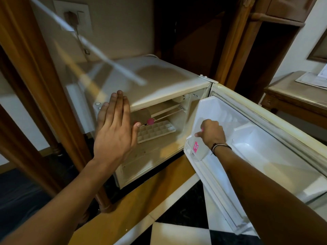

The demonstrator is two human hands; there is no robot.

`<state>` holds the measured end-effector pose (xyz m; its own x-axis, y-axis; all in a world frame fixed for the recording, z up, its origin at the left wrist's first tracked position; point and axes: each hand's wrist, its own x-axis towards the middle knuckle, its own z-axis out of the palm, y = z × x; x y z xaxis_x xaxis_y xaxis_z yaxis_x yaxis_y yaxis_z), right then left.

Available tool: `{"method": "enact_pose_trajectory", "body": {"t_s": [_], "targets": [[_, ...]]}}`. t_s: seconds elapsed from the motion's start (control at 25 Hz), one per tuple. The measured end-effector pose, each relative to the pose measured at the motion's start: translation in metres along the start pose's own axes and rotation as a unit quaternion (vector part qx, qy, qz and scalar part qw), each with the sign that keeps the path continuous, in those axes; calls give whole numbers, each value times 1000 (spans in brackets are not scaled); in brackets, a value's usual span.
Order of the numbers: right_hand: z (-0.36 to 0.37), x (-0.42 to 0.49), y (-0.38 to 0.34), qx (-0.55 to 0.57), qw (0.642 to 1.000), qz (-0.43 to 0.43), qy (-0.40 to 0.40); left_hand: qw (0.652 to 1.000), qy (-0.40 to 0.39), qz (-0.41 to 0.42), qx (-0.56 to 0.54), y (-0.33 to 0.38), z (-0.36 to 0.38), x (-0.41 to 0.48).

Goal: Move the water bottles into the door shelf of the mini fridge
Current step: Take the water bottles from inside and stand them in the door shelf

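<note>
The mini fridge (159, 85) stands open, its door (265, 138) swung out to the right. One clear water bottle (196, 146) with a pink label stands in the near end of the door shelf (190, 151). My right hand (212, 133) is closed around its pink-capped top. A second bottle (144, 115) with a pink cap lies on its side inside the fridge, partly hidden behind my left hand (114, 131). That hand is flat with nothing in it, held in front of the fridge's left side.
A white ice cube tray (155, 130) lies on the fridge floor. A wire rack (169, 112) sits above it. A wooden post (44, 85) rises left of the fridge, and a wooden table (292, 98) stands behind the door.
</note>
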<state>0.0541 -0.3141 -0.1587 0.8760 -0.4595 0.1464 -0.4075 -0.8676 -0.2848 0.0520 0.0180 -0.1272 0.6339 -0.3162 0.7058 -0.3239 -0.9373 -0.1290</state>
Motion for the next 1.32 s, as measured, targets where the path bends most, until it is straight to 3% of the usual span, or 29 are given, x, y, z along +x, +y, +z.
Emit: {"method": "enact_pose_trajectory", "body": {"t_s": [0.16,0.32,0.52,0.6,0.72,0.84,1.0,1.2,1.32], "targets": [[2,12,5,87,996,22,19,1000,-4,14,9,-3,-1,3],[9,8,6,72,996,-34,49,1000,-2,28,-5,-10,-4,6],[7,11,7,41,998,-24,48,1000,18,11,-10,-18,0,12],[1,5,0,-10,996,-35,82,1000,27,15,0,-17,3,12],[-4,-10,-32,-38,974,-148,167,999,41,13,26,-15,8,13],[10,-22,-83,60,963,-248,90,998,44,1,46,-13,10,14],[42,-24,-131,101,971,-217,14,998,48,-5,42,-10,13,13],[64,-5,-164,163,984,-73,-27,997,65,-4,37,-11,20,13],[69,2,-172,226,973,-34,-30,997,71,-5,22,-14,27,12]]}}
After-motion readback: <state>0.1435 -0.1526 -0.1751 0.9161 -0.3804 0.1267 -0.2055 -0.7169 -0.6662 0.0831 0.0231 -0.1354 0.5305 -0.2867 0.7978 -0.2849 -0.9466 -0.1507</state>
